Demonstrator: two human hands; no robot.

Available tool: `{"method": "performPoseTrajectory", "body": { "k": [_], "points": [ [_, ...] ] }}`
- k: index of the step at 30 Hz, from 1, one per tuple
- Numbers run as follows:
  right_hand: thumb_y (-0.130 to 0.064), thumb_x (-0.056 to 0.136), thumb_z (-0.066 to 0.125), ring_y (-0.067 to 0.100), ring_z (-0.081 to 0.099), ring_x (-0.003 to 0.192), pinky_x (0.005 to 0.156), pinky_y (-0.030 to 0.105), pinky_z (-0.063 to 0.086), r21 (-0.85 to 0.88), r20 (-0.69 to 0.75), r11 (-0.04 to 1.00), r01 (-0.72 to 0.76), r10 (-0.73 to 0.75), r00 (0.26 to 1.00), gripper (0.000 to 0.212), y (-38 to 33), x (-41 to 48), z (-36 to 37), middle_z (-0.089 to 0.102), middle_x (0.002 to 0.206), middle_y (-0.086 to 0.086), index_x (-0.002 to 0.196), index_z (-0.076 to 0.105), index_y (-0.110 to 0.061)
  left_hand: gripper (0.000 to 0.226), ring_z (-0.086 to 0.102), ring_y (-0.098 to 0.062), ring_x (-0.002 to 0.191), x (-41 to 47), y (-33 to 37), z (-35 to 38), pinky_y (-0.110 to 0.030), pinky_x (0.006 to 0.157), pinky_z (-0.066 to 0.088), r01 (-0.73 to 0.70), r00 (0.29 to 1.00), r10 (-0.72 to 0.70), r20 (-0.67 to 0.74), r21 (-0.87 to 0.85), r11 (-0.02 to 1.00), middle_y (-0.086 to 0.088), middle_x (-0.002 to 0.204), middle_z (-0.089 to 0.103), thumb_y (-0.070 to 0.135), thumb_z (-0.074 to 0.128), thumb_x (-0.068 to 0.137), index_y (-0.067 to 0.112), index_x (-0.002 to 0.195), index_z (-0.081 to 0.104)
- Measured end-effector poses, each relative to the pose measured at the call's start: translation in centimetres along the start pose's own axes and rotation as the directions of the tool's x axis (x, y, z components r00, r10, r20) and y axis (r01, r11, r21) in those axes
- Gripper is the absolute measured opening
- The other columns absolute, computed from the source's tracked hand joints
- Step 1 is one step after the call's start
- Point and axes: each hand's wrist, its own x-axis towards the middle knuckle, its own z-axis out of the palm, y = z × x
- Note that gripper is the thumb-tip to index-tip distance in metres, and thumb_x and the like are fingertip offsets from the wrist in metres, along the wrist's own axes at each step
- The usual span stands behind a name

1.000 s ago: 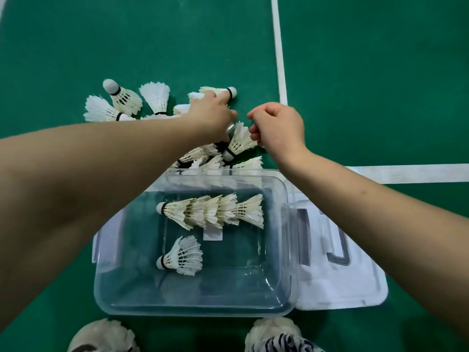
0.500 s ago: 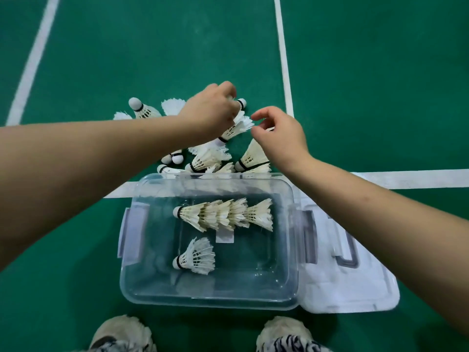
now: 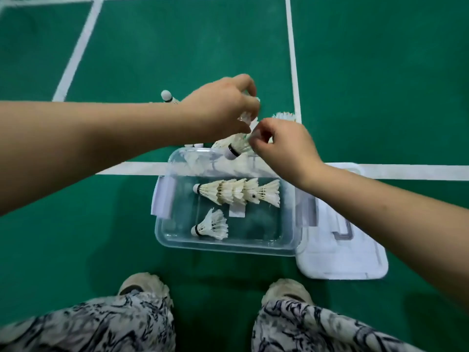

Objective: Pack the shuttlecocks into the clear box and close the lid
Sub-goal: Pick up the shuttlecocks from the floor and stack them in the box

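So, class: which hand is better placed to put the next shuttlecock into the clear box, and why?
Probably right. The right hand pinches a shuttlecock by its feathers, its cork hanging at the far rim of the clear box. The left hand is farther beyond the box, gripping another shuttlecock.

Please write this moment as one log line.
left grip holds upper shuttlecock | right grip pinches lower shuttlecock | box open | lid beside it
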Motion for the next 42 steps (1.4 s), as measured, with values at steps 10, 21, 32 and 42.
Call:
{"method": "performPoseTrajectory", "body": {
  "k": [10,21,32,42],
  "points": [
    [-0.027,0.082,0.05,0.026,0.059,0.084,0.063,0.028,0.042,-0.222,0.503,0.97,-0.094,0.197,0.841,0.018,0.8,-4.8,5.9,0.066,0.087,0.005,0.084,0.065,-0.017,0.047,0.053,-0.024,0.106,-8.1,-1.4,1.8,-0.028,0.088,0.039,0.132,0.958,-0.106,0.266,-0.085,0.988,-0.002,0.136,0.04,0.032,0.066,0.081,0.024,0.124,0.051],
    [-0.033,0.084,0.052,0.023,0.057,0.088,0.07,0.03,0.047,-0.219,0.643,0.968,-0.121,0.236,0.728,0.021,0.6,-4.4,9.9,0.066,0.097,0.004,0.092,0.064,-0.017,0.056,0.047,-0.022,0.117,-8.1,-2.7,6.2,-0.031,0.096,0.037,0.198,0.935,-0.106,0.338,-0.251,0.948,-0.002,0.137,0.038,0.034,0.068,0.079,0.024,0.129,0.046],
    [-0.02,0.09,0.049,0.028,0.059,0.097,0.075,0.028,0.042,-0.1,0.759,0.985,-0.143,0.169,0.629,0.021,0.1,-5.5,12.0,0.067,0.105,0.014,0.097,0.063,-0.007,0.066,0.047,-0.016,0.107,-8.8,-2.3,8.0,-0.02,0.079,0.029,0.181,0.903,-0.062,0.425,-0.246,0.952,0.0,0.138,0.033,0.033,0.068,0.079,0.028,0.136,0.035],
    [-0.034,0.093,0.046,0.023,0.049,0.112,0.091,0.026,0.038,-0.194,0.911,0.967,-0.164,0.24,0.337,0.045,1.2,-5.7,11.7,0.052,0.132,0.008,0.134,0.042,-0.014,0.074,0.046,-0.021,0.116,-9.0,-1.8,9.6,-0.025,0.095,0.035,0.15,0.87,-0.009,0.494,-0.246,0.957,-0.003,0.139,0.029,0.033,0.07,0.078,0.027,0.139,0.028]
  ]
}}
